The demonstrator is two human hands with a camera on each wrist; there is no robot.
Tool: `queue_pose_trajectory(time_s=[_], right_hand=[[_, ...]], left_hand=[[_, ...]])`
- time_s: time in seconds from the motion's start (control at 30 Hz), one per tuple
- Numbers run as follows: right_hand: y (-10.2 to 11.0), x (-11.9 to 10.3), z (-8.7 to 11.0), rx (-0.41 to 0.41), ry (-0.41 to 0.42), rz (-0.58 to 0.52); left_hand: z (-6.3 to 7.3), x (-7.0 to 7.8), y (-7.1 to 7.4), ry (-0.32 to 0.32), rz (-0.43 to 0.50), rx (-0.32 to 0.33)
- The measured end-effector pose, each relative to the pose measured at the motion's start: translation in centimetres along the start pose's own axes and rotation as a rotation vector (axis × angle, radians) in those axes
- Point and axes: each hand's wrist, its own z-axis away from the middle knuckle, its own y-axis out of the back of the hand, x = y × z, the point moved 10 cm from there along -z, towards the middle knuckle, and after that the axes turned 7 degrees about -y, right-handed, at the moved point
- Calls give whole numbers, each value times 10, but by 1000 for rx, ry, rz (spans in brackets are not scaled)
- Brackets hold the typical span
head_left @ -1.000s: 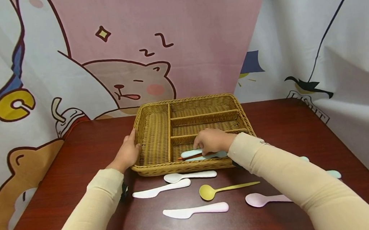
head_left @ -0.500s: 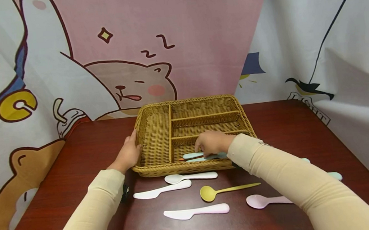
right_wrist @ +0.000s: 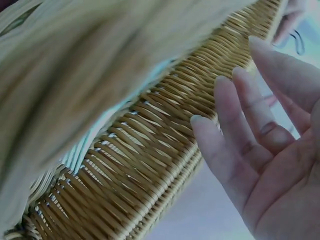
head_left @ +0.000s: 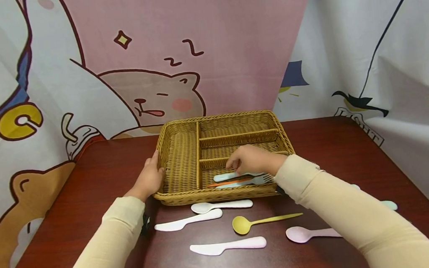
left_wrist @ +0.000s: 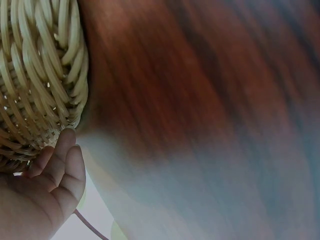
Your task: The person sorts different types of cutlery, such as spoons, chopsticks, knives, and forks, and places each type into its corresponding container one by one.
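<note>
Cartoon-printed cloth [head_left: 229, 32] hangs behind a dark red, wood-grained table [head_left: 118, 158]. At the left wall of the woven wicker basket [head_left: 178, 153], the left hand [head_left: 148, 179] lies where it did half a second ago, its fingers nearly straight against the weave. Before the basket's front wall lie, from the left, a smooth white knife [head_left: 187, 220], a round-ended white spoon [head_left: 220, 206], a pink-tinged knife [head_left: 228, 245] and a slim-handled yellow spoon [head_left: 266, 220]. Within the basket's front right compartment lie a mint handle [head_left: 223, 177], an orange utensil [head_left: 218, 184] and a pale blue fork [head_left: 257, 180], its tines now uncovered because the right hand [head_left: 252, 158] has risen. Those fingers are loosely bent and have released everything; they hang just above the mint handle, contact unclear. Beyond the basket's front right corner, a sleeve [head_left: 340, 199] partly hides a glossy pink spoon [head_left: 302, 234].
</note>
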Motion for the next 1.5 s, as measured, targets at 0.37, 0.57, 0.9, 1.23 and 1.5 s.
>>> queue_pose_trajectory(time_s=[0.37,0.57,0.9,1.23,1.5], right_hand=[[21,13,21,141,-33,-215],[28,24,31,232,-77,-260],[33,30,53,367,-28,-335],[26,30,75,389,-7,-320],[16,33,91,390,-7,-304]], left_hand=[[1,0,2,-4,-2,1],[0,2,2,-6,-3,4],[0,1,2,4,7,3],[-1,0,1,-1,15,0],[0,-1,1,0,12,6]])
